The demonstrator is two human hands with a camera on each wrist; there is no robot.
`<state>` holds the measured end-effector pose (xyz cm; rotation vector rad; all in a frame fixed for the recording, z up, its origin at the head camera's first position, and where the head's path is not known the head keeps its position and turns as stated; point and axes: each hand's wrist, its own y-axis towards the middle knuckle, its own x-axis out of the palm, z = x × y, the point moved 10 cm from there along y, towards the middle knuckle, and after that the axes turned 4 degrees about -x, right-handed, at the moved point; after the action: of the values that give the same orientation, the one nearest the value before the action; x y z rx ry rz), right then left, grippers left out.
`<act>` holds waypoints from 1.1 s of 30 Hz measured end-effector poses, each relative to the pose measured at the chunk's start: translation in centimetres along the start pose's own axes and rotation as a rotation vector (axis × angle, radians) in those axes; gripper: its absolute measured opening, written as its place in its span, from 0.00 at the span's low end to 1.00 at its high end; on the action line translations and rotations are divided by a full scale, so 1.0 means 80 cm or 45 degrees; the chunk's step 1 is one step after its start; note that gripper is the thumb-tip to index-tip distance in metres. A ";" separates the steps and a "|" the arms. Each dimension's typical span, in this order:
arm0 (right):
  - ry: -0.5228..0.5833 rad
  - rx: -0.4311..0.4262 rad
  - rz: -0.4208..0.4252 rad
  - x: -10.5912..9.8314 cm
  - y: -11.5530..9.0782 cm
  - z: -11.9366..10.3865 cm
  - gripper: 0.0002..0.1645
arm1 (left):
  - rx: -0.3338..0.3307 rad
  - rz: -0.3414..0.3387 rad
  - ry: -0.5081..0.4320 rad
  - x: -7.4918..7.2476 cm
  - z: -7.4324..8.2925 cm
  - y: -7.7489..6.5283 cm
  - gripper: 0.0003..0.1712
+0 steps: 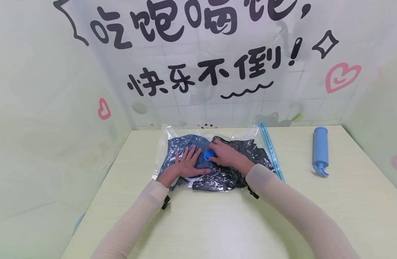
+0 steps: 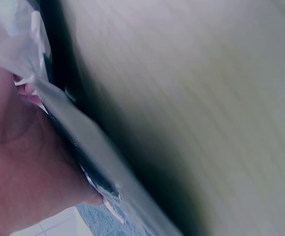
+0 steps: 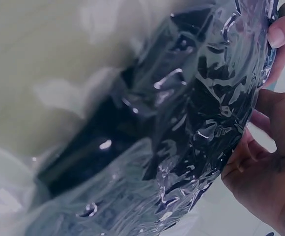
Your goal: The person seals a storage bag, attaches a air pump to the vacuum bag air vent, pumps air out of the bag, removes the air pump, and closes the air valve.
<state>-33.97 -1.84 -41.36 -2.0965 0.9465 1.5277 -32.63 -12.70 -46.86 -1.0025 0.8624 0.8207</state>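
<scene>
A clear vacuum storage bag [image 1: 160,153] lies flat on the table with folded clothes inside. Blue denim-like cloth [image 1: 174,145] fills its left half, and black cloth [image 1: 250,145] its right. My left hand [image 1: 187,166] rests on the left half, fingers spread. Around the round blue valve cap [image 1: 209,155] near the bag's middle, my right hand [image 1: 227,154] curls its thumb and fingers. In the right wrist view the right hand [image 3: 275,167] is at the edge of the wrinkled, shiny plastic; the cap is hidden there. The left palm [image 2: 24,167] lies against the plastic in the left wrist view.
A blue hand pump [image 1: 321,147] lies at the table's back right. The bag's blue zip strip [image 1: 271,151] runs along its right edge. Behind the table [image 1: 198,226] hangs a white printed sheet [image 1: 192,108], with pale side walls left and right.
</scene>
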 end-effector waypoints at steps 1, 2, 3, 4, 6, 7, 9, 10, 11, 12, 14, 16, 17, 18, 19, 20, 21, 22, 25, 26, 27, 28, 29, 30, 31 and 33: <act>0.014 -0.024 -0.009 -0.001 0.000 -0.002 0.23 | 0.000 0.002 0.005 0.000 0.000 0.000 0.63; 0.019 -0.045 -0.015 -0.001 0.000 -0.003 0.23 | 0.000 0.003 0.011 0.000 0.000 -0.001 0.63; 0.023 -0.060 -0.020 -0.001 -0.001 -0.004 0.24 | 0.006 0.013 0.011 -0.002 0.002 -0.002 0.64; 0.027 -0.073 -0.020 -0.002 -0.001 -0.004 0.24 | 0.012 0.020 0.011 -0.004 0.003 -0.004 0.64; 0.037 -0.097 -0.014 -0.002 -0.002 -0.004 0.24 | 0.018 0.031 0.020 -0.006 0.004 -0.006 0.65; 0.042 -0.106 -0.006 -0.003 -0.003 -0.005 0.24 | 0.018 0.036 0.024 -0.007 0.005 -0.008 0.65; 0.049 -0.111 0.002 -0.003 -0.003 -0.005 0.24 | 0.017 0.041 0.027 -0.009 0.008 -0.011 0.64; 0.050 -0.114 0.006 -0.002 -0.003 -0.005 0.24 | 0.013 0.035 0.031 -0.009 0.008 -0.012 0.64; 0.048 -0.115 0.007 -0.002 -0.004 -0.005 0.24 | 0.011 0.032 0.033 -0.009 0.008 -0.013 0.63; 0.045 -0.111 0.007 -0.001 -0.004 -0.005 0.24 | 0.011 0.030 0.029 -0.010 0.009 -0.014 0.63; 0.033 -0.090 0.000 0.001 -0.003 -0.004 0.24 | 0.014 0.032 0.024 -0.011 0.011 -0.015 0.63; 0.018 -0.072 -0.006 0.003 -0.003 -0.003 0.24 | 0.009 0.029 0.026 -0.010 0.010 -0.015 0.63; 0.010 -0.064 -0.008 0.004 -0.002 -0.003 0.24 | 0.006 0.028 0.026 -0.010 0.010 -0.015 0.63; 0.007 -0.055 -0.009 0.004 -0.002 -0.003 0.24 | 0.005 0.030 0.029 -0.009 0.009 -0.014 0.63; 0.003 -0.049 -0.010 0.004 -0.002 -0.003 0.24 | 0.004 0.031 0.027 -0.010 0.009 -0.015 0.63; 0.000 -0.044 -0.009 0.004 -0.002 -0.002 0.24 | 0.004 0.031 0.028 -0.009 0.009 -0.015 0.63; -0.003 -0.041 -0.008 0.004 -0.002 -0.002 0.24 | 0.005 0.030 0.026 -0.010 0.009 -0.015 0.62; -0.006 -0.039 -0.007 0.003 -0.002 -0.002 0.24 | 0.007 0.030 0.025 -0.010 0.010 -0.015 0.62; -0.015 -0.029 -0.007 0.004 -0.001 -0.001 0.24 | 0.014 0.032 0.019 -0.011 0.010 -0.016 0.62; -0.020 -0.028 -0.007 0.005 -0.001 0.000 0.24 | 0.015 0.035 0.018 -0.011 0.010 -0.016 0.63; -0.024 -0.026 -0.006 0.006 -0.001 0.001 0.24 | 0.014 0.032 0.016 -0.010 0.009 -0.015 0.63; -0.028 -0.024 -0.004 0.006 -0.001 0.001 0.24 | 0.012 0.029 0.015 -0.009 0.009 -0.014 0.63; -0.034 -0.023 0.000 0.007 -0.001 0.002 0.24 | 0.012 0.030 0.011 -0.008 0.008 -0.013 0.63; -0.037 -0.021 0.007 0.007 -0.001 0.002 0.24 | 0.012 0.033 0.008 -0.007 0.007 -0.011 0.62; -0.042 -0.020 0.013 0.007 -0.001 0.003 0.24 | 0.012 0.034 0.008 -0.007 0.006 -0.010 0.62; -0.051 -0.013 0.027 0.007 -0.001 0.003 0.23 | 0.009 0.032 0.015 -0.004 0.004 -0.008 0.62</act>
<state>-33.97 -1.82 -41.98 -2.0619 0.9510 1.5819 -32.13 -12.65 -46.22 -0.9928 0.8894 0.8334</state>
